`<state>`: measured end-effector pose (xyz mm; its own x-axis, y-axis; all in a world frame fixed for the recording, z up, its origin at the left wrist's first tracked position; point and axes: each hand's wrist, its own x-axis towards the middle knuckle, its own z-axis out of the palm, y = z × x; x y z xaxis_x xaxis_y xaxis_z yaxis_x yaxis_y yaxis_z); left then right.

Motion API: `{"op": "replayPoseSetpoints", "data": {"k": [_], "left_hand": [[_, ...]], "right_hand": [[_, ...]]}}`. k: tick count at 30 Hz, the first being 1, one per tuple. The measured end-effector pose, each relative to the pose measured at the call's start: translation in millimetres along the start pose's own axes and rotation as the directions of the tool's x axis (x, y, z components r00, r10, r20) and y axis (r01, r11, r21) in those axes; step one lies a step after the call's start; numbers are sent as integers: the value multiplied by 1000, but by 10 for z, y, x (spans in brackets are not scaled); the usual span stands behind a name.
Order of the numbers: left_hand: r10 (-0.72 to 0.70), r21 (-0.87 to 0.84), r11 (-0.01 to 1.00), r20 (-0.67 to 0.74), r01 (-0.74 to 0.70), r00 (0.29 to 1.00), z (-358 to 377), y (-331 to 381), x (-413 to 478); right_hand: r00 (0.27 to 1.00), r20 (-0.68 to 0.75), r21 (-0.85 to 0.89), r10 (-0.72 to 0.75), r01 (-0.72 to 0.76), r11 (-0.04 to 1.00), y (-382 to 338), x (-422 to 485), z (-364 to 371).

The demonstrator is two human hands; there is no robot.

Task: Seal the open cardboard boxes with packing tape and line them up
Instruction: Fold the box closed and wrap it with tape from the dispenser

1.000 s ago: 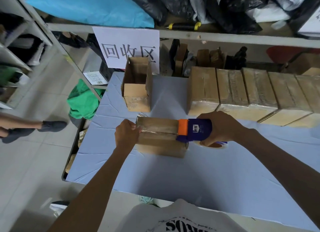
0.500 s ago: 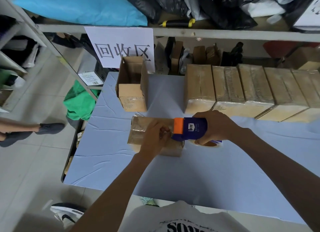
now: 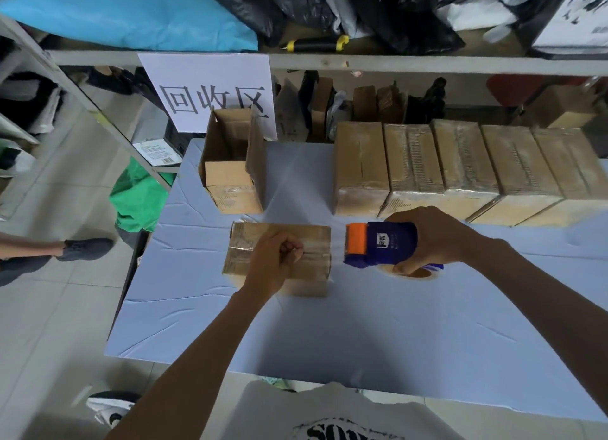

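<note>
Tape roll (image 3: 408,272) mostly hidden under right hand (image 3: 437,239) and dispenser (image 3: 378,244)

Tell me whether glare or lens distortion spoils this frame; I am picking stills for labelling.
Head view: even, soft light; faint sheen on the taped box and the row of sealed boxes; wide-angle bending of the shelf rail; tape dispenser and both hands reasonably sharp.

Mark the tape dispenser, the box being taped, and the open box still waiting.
tape dispenser (image 3: 388,244): head view, on its blue body.
box being taped (image 3: 250,242): head view, on its taped top, left of the hand.
open box (image 3: 232,179): head view, on its near inner flap.
</note>
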<state>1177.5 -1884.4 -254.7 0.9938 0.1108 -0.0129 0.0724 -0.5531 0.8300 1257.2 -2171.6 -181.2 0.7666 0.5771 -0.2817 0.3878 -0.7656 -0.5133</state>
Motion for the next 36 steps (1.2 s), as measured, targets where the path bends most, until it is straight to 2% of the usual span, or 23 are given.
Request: {"op": "replayPoseSetpoints", "data": {"k": [8, 16, 20, 27, 31, 34, 36], "left_hand": [[-44, -37, 998, 28, 45, 999, -13, 20, -8], [-17, 6, 1000, -9, 17, 1000, 20, -30, -2], [25, 16, 1000, -28, -24, 999, 30, -50, -15], [27, 4, 1000, 4, -27, 1000, 13, -48, 42], [40, 5, 999, -23, -39, 999, 27, -90, 59], [33, -34, 999, -29, -34, 999, 35, -125, 25], [65, -36, 997, -57, -67, 996, 50, -124, 1]], "right_hand": [[997, 66, 15, -25, 24, 1000, 97, -21, -90], [986, 113, -343, 119, -74, 936, -217, 176, 49], [990, 94, -501, 110, -48, 864, -556, 383, 166], [992, 62, -560, 106, -53, 827, -732, 469, 142], [994, 17, -618, 108, -74, 783, -788, 500, 202], [980, 44, -732, 195, -101, 674, -726, 454, 414], [964, 16, -680, 265, -184, 710, -594, 394, 541]]}}
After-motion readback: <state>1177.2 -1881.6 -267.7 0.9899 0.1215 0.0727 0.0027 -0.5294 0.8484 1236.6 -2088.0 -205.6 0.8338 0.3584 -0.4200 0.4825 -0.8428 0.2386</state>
